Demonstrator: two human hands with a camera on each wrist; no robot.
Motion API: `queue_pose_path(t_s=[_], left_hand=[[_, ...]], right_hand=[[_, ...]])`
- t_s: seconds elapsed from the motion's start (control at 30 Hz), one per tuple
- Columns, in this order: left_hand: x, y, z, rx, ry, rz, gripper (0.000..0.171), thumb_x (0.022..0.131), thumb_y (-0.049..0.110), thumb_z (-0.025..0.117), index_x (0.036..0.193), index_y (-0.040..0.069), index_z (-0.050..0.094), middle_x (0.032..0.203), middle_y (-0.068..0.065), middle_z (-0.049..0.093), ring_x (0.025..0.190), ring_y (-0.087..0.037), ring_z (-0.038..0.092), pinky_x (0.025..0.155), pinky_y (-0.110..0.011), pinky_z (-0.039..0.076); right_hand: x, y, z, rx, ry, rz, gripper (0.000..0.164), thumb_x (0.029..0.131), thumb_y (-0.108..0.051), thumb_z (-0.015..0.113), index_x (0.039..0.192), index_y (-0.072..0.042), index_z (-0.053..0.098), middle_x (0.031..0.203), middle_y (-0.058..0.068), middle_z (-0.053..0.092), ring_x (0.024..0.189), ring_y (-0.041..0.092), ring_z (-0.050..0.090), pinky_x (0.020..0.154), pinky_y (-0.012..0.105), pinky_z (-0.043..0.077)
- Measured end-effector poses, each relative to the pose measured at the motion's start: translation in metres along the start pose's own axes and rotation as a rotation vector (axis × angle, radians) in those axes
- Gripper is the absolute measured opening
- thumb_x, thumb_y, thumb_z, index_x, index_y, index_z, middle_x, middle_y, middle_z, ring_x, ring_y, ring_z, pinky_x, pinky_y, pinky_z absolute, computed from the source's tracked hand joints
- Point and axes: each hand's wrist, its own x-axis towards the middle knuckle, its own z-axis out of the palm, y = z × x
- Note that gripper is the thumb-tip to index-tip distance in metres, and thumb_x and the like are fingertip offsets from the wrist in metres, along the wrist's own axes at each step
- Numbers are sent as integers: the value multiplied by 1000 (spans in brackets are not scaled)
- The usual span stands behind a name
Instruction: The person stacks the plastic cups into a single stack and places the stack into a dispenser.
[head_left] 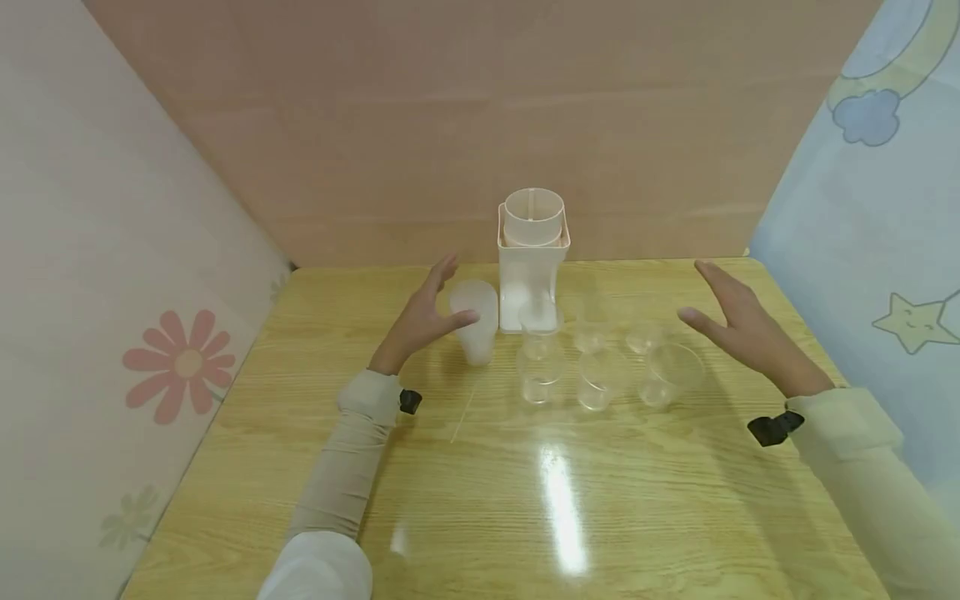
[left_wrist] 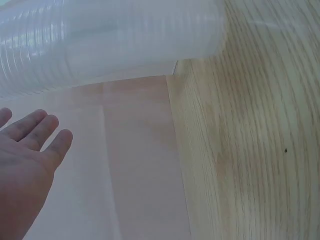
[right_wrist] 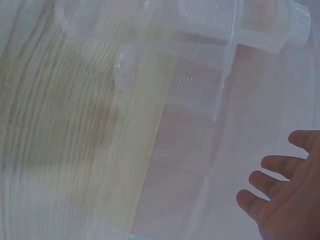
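– Where's the cup stack (head_left: 481,337)?
– Just left of the holder (head_left: 517,279), left hand (head_left: 422,322) beside it, fingers apart; thumb contact, I can't tell.
– And the right hand (head_left: 750,332)?
– Well right of the holder, fingers apart, gripping nothing.
– Those cups (head_left: 596,385)?
– In front of the holder and rightward, probably spaced so each lifts separately.

Cup stack (head_left: 483,337) + six loose cups (head_left: 597,379), all between left hand (head_left: 423,321) and right hand (head_left: 738,325).
Stack: translucent, nested, ribbed along the rims, upright, just beside left hand; thumb overlaps it in head view, contact unclear. Loose cups: clear, upright, two rows of three, rightmost near right hand, apart.
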Motion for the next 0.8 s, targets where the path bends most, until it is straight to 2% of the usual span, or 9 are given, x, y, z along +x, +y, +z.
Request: queue_pose_path(t_s=[0.23, 0.4, 0.5, 0.6, 0.8], left_hand=[[-5, 6, 3, -43, -15, 14, 107, 78, 67, 74, 160, 34, 14, 163, 1, 26, 148, -16, 26, 119, -41, 24], [-8, 0, 9, -69, -14, -21, 111, 73, 70, 77, 160, 35, 16, 163, -3, 26, 147, -30, 29, 116, -56, 26], [-11, -1, 11, -75, -18, -44, 113, 72, 69, 78, 159, 34, 17, 163, -6, 27, 145, -36, 32, 113, -61, 26], [-12, -2, 13, -86, -15, -49, 112, 72, 66, 80, 159, 33, 19, 162, -7, 29, 145, -34, 34, 115, -58, 26], [-13, -4, 18, -109, -12, -54, 112, 74, 58, 83, 160, 29, 18, 162, -9, 28, 145, -31, 34, 115, -56, 28]], right_hand=[[-12, -1, 6, 8, 16, 8, 76, 104, -31, 52, 162, -17, 4, 162, 27, 11, 146, 53, 7, 112, 71, -1], [-24, -2, 12, 33, 41, 20, 77, 102, -27, 56, 162, -19, 8, 156, 33, 22, 140, 58, 18, 104, 76, 14], [-31, -2, 16, 35, 57, 6, 79, 101, -24, 59, 162, -17, 10, 153, 34, 26, 134, 59, 25, 98, 73, 23], [-36, -2, 20, 36, 80, -16, 78, 101, -22, 60, 162, -16, 12, 151, 34, 29, 129, 57, 30, 97, 68, 27], [-46, 1, 29, 71, 91, -10, 78, 100, -20, 61, 162, -20, 14, 151, 31, 32, 129, 54, 31, 99, 65, 26]])
